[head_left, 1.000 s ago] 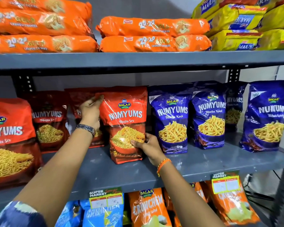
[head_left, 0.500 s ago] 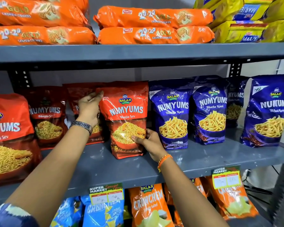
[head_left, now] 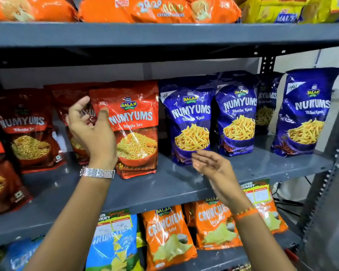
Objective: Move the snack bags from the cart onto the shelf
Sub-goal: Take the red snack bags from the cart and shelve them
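A red Numyums Bhujia Sev bag [head_left: 136,130] stands upright on the grey middle shelf [head_left: 164,184], between other red bags and the blue ones. My left hand [head_left: 92,130] hovers just left of it, fingers apart, holding nothing; only the thumb lies near the bag's left edge. My right hand [head_left: 211,167] is open, palm up, in front of the shelf and below a blue Numyums bag [head_left: 188,122]. The cart is out of view.
More red Numyums bags [head_left: 25,130] stand at the left and blue ones [head_left: 305,114] at the right. Orange cookie packs [head_left: 157,10] fill the top shelf. Crunchem chip bags [head_left: 168,237] sit below. A grey upright post [head_left: 329,182] is on the right.
Both hands have let go of the red bag and drawn back from it; the right hand has moved right and turned palm up. The camera has come closer to the shelf.
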`<action>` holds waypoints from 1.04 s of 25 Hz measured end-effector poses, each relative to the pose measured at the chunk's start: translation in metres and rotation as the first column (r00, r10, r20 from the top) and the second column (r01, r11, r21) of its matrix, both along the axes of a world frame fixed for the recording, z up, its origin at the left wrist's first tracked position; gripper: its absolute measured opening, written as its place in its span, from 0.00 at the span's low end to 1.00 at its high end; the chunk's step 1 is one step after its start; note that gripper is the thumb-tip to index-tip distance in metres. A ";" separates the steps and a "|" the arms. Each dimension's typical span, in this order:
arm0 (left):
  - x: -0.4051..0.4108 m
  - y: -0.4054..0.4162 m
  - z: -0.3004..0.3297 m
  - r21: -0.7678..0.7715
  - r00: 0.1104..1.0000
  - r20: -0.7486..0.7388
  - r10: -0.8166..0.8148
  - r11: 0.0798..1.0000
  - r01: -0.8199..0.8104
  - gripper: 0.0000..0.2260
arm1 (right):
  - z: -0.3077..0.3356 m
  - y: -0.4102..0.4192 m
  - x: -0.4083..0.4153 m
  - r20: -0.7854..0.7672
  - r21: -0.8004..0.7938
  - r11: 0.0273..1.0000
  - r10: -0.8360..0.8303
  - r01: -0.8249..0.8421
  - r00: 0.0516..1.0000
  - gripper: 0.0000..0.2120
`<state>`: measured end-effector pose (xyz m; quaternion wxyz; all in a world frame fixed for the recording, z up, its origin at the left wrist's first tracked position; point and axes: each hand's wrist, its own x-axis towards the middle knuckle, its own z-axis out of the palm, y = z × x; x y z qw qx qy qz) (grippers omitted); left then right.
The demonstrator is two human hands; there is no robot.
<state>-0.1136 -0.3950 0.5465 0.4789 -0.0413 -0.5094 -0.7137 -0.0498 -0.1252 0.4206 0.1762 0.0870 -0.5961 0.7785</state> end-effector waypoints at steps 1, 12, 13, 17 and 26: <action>0.014 0.017 -0.003 0.005 0.999 -0.048 -0.021 1.000 0.022 0.16 | -0.006 0.019 0.019 -0.013 -0.033 0.999 -0.008 0.008 1.000 0.35; 0.151 0.260 -0.200 -0.445 0.780 0.167 -0.603 0.660 0.605 0.13 | -0.167 0.223 0.178 0.218 -0.395 0.756 -0.475 0.522 0.853 0.19; 0.162 0.281 -0.236 -0.455 0.721 0.267 -0.639 0.576 0.680 0.12 | -0.195 0.240 0.193 0.291 -0.372 0.721 -0.507 0.584 0.811 0.18; 0.180 0.331 -0.376 -0.234 0.353 0.725 -0.592 0.270 0.934 0.08 | -0.319 0.279 0.227 0.564 -0.142 0.703 -0.521 0.697 0.641 0.28; 0.110 0.437 -0.544 0.229 -0.117 0.937 -0.329 0.326 0.917 0.29 | -0.578 0.338 0.240 0.850 0.208 0.883 -0.376 0.420 0.370 0.50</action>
